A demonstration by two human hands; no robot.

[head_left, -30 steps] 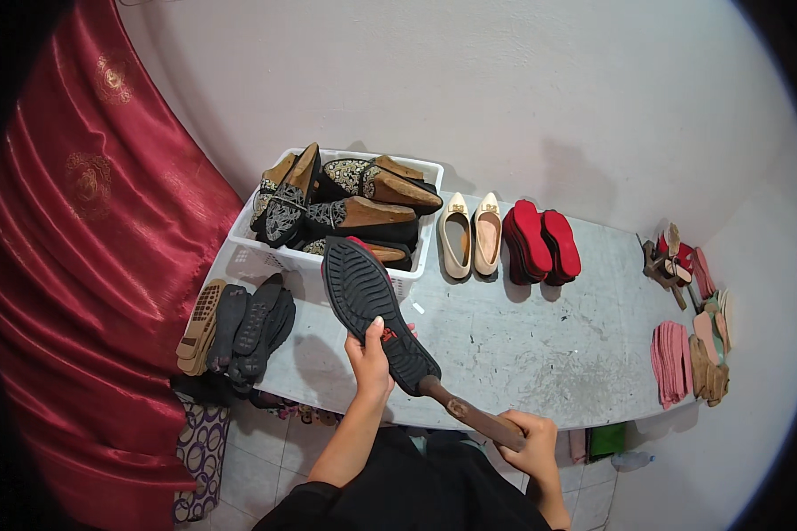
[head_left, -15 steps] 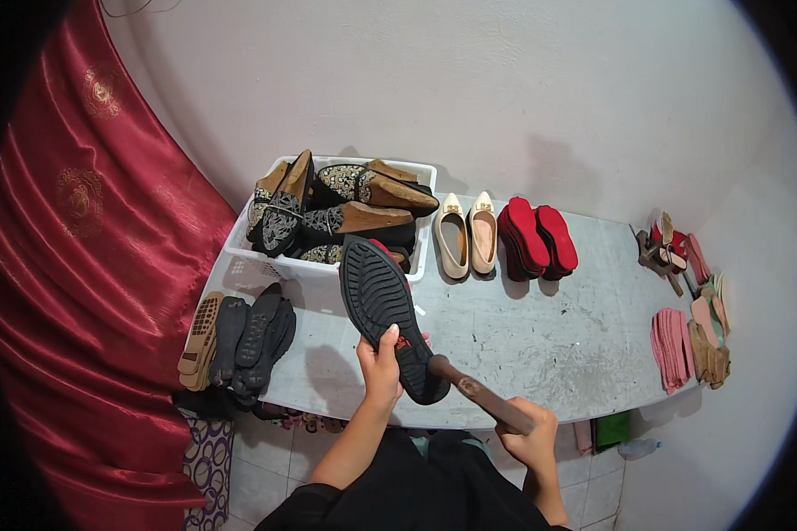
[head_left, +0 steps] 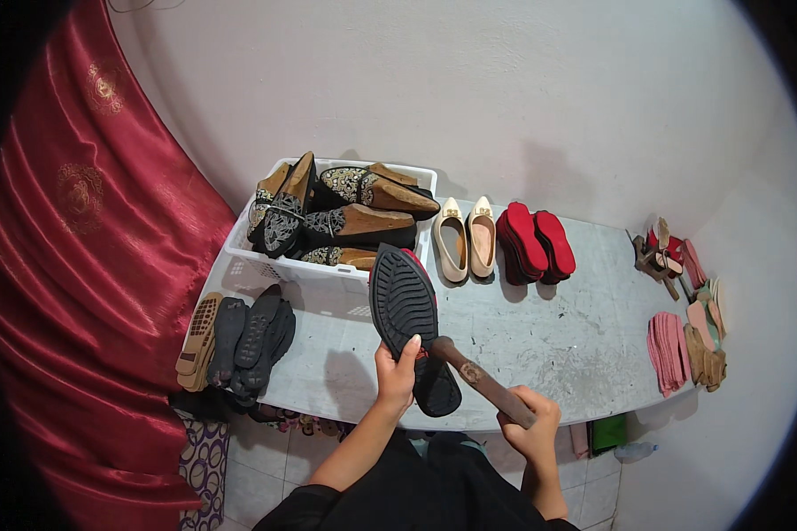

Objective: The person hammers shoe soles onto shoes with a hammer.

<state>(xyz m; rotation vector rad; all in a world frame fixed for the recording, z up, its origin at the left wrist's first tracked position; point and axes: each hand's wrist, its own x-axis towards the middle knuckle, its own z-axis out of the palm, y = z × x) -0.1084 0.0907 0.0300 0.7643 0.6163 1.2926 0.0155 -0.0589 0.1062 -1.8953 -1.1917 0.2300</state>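
Observation:
My left hand (head_left: 398, 376) grips a shoe (head_left: 407, 296) around its middle, thumb lying across the black ribbed outsole. The sole faces me, toe up and heel down, and a strip of red shows along its right edge. In my right hand (head_left: 530, 420) is the brown wooden handle of a hammer (head_left: 483, 380). Its far end meets the sole's narrow middle, close to my left thumb. From this angle I cannot tell whether it presses on the sole or hovers just over it. The shoe is held above the table (head_left: 505, 354), and its upper is mostly hidden.
Behind the shoe, a white basket (head_left: 328, 279) holds patterned shoes on wooden lasts. Cream flats (head_left: 452, 239) and stacked red insoles (head_left: 522, 243) stand beside it. Dark soles (head_left: 257, 341) and tan soles (head_left: 198, 341) lie left, pink insoles (head_left: 667, 354) right. A red curtain (head_left: 88, 292) hangs at left.
The shoe and my left hand have shifted right and slightly down. The hammer's far end has moved from near the heel to the sole's narrow middle.

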